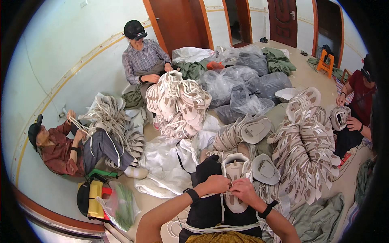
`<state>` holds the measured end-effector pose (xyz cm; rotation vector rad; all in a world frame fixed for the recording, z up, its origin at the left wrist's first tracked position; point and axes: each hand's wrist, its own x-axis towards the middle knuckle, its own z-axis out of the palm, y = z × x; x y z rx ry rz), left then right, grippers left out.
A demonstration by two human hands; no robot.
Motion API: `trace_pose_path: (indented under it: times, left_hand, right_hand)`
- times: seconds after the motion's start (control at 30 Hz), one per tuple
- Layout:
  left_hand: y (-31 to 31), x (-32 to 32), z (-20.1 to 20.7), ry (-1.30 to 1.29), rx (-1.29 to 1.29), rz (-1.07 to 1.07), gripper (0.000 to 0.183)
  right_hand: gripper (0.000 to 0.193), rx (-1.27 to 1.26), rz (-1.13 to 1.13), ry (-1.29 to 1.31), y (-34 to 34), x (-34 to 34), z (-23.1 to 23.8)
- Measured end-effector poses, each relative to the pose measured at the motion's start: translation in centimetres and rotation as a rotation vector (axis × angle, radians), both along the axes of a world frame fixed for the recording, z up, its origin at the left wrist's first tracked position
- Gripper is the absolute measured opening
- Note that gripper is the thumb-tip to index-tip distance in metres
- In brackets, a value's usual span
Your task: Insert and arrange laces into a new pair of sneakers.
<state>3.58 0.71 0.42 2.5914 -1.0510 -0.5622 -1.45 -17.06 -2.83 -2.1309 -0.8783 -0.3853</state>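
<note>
A beige and white shoe upper (233,170) lies over my dark-trousered legs, its rounded opening away from me. My left hand (218,184) is closed in a pinch at the left side of the upper, on a thin white shoelace (230,186). From the right, my right hand (244,190) pinches the same lace, with its fingertips almost meeting the left ones. Where the lace runs beneath my fingers is hidden. A bundle of white laces (223,229) stretches across my lap.
Stacked uppers (306,150) rise on my right, with loose ones (265,169) beside my knee. White sheeting (162,166) covers floor ahead left. Filled plastic bags (239,83) lie farther off. Three people (142,60) handle uppers around me. A bag of greens (121,206) stands at left.
</note>
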Motion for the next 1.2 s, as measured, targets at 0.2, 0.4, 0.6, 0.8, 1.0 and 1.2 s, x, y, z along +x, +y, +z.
trace_pose_path:
  times: [0.2,0.4,0.6,0.8,1.0,1.2]
  left_hand:
    - [-0.5,0.9,-0.8,0.01,0.074,0.056,0.022]
    - [-0.5,0.4,-0.9,-0.078,0.074,0.027,0.016]
    - [-2.2,1.1,1.3,0.376,0.317,0.143,0.015]
    - [-2.3,0.8,1.4,0.311,0.284,0.133,0.016]
    - [-1.4,-0.4,-0.6,-0.117,0.098,0.059,0.017]
    - [-1.6,-2.1,-1.1,-0.219,-0.037,0.24,0.017]
  right_hand:
    - [0.01,0.003,-0.027,-0.039,0.3,-0.2,-0.5]
    - [0.011,-0.036,-0.039,-0.083,1.0,-0.8,-0.5]
    - [0.013,0.007,-0.02,-0.109,1.1,-1.6,-1.4]
    - [0.012,0.002,-0.031,-0.13,1.2,-1.8,-1.2]
    - [0.012,0.017,-0.041,-0.16,1.2,-1.7,-1.3]
    - [0.011,-0.006,-0.044,-0.175,1.1,-1.8,-1.2]
